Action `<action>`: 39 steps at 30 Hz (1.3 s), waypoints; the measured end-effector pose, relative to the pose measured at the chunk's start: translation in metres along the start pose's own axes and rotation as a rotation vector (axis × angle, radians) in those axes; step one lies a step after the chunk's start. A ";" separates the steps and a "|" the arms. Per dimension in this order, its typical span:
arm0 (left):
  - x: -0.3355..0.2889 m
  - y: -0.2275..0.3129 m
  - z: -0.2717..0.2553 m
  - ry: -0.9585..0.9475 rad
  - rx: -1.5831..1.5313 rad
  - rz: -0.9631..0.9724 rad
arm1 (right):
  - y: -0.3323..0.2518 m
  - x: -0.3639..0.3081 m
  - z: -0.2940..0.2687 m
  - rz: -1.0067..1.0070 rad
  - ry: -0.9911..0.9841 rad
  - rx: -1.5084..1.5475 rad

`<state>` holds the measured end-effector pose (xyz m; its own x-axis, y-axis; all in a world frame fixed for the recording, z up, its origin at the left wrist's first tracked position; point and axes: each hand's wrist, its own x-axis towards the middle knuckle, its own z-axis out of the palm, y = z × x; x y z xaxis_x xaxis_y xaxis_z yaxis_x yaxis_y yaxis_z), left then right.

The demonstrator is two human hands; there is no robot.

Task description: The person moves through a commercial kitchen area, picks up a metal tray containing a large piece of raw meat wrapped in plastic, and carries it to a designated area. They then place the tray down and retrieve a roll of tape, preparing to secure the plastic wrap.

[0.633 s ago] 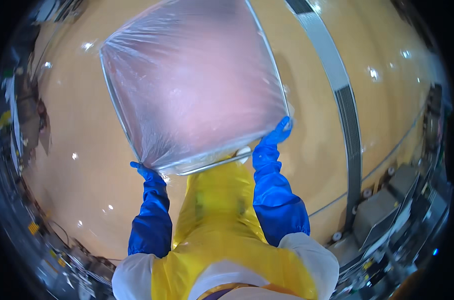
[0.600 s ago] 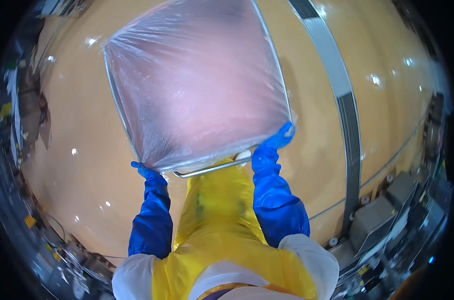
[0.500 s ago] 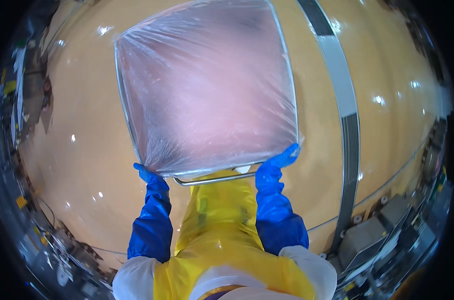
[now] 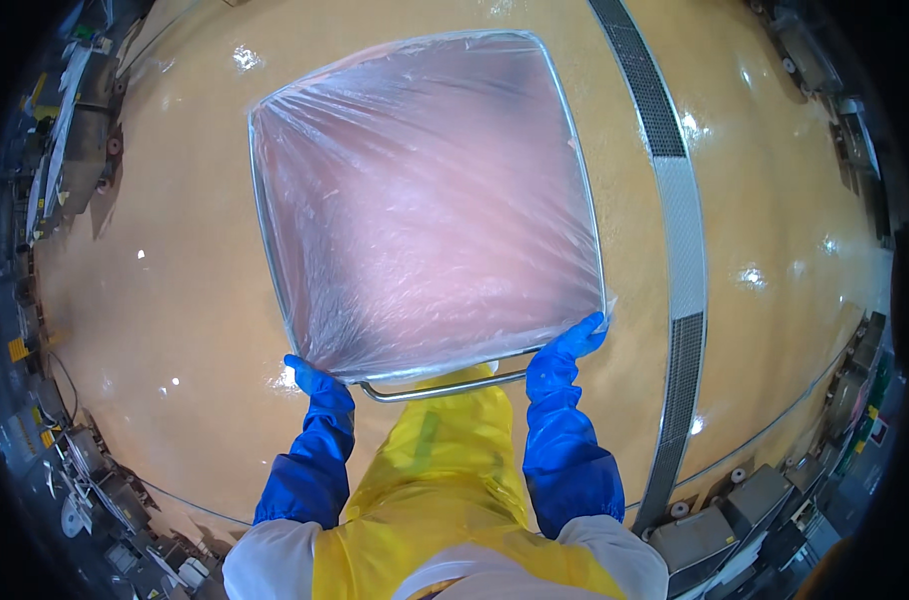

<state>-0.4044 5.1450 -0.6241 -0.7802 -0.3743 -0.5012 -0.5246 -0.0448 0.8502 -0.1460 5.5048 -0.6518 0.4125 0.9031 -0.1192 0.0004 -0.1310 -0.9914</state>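
Observation:
In front of me is a square metal cart [image 4: 596, 240] with a tubular rim. A clear plastic sheet [image 4: 425, 200] is stretched over it, wrinkled toward the corners, and something pale pink shows through. My left hand [image 4: 320, 380], in a blue glove, is closed around the near left corner, its thumb at the rim. At the near right corner my right hand [image 4: 578, 337], also blue-gloved, grips the edge over the plastic. Between the hands a bent metal push handle [image 4: 445, 388] sticks out toward my yellow apron [image 4: 455, 430]. The undersides of both hands are hidden.
The cart stands on a shiny tan floor [image 4: 175, 300] with bright reflections. A drain channel with metal grating [image 4: 681, 235] runs lengthwise to the right. Grey wheeled equipment [image 4: 695, 540] lines the lower right, and more machinery [image 4: 90, 130] stands along the left.
The cart and both hands sit slightly lower and farther right in the view, and the cart's far edge now shows whole. The floor drain has shifted too. Both hands keep their hold.

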 end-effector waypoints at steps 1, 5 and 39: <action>-0.003 -0.002 0.005 0.015 -0.004 0.004 | 0.000 0.009 0.011 -0.012 -0.028 -0.007; -0.029 -0.012 0.042 0.058 -0.085 -0.002 | 0.013 0.061 0.051 -0.079 -0.098 -0.001; -0.041 -0.027 0.332 0.556 -0.038 -0.149 | 0.057 0.255 0.457 0.206 -0.606 0.188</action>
<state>-0.4713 5.4689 -0.6804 -0.3972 -0.7916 -0.4643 -0.5941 -0.1639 0.7876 -0.4575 5.9144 -0.7634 -0.1975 0.9445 -0.2627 -0.2050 -0.3018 -0.9311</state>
